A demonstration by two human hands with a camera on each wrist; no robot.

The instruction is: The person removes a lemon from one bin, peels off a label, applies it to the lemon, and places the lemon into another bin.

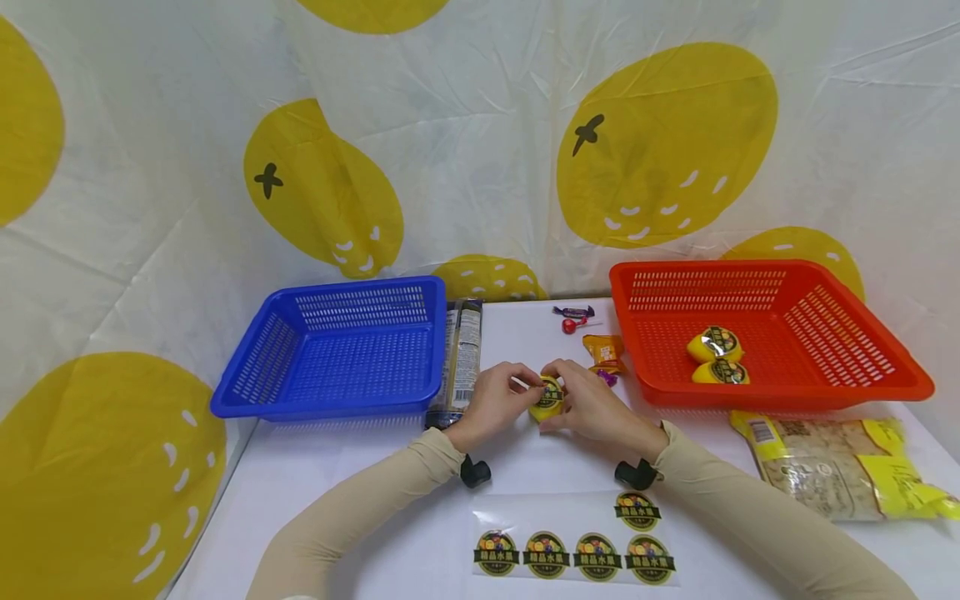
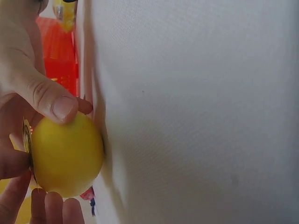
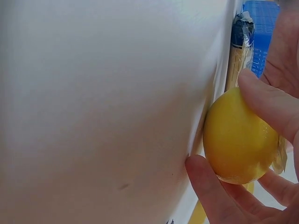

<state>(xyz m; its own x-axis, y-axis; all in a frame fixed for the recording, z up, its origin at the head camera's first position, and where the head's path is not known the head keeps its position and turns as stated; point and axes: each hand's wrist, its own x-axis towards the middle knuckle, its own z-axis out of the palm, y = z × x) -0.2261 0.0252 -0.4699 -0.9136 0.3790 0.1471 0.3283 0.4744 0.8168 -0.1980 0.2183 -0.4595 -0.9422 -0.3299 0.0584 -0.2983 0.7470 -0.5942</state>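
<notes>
At the table's middle a yellow lemon (image 1: 550, 410) is held in my right hand (image 1: 592, 404), with the thumb on its near side and fingers on its far side. My left hand (image 1: 501, 398) pinches a round dark fruit-label sticker (image 1: 551, 393) at the lemon's upper face. From the left wrist view, one edge of that sticker (image 2: 27, 140) stands away from the lemon (image 2: 67, 156). The right wrist view shows the lemon (image 3: 239, 140) close to the table. A sheet (image 1: 540, 508) with several matching stickers lies in front of my hands.
Left stands a blue basket (image 1: 330, 408), beside a long wrapped package (image 1: 461, 358). Two labelled lemons (image 1: 716, 343) lie in the red basket (image 1: 787, 398) at right. Near it are an orange packet (image 1: 603, 352), a red lollipop (image 1: 570, 326) and a yellow-and-clear food bag (image 1: 825, 467).
</notes>
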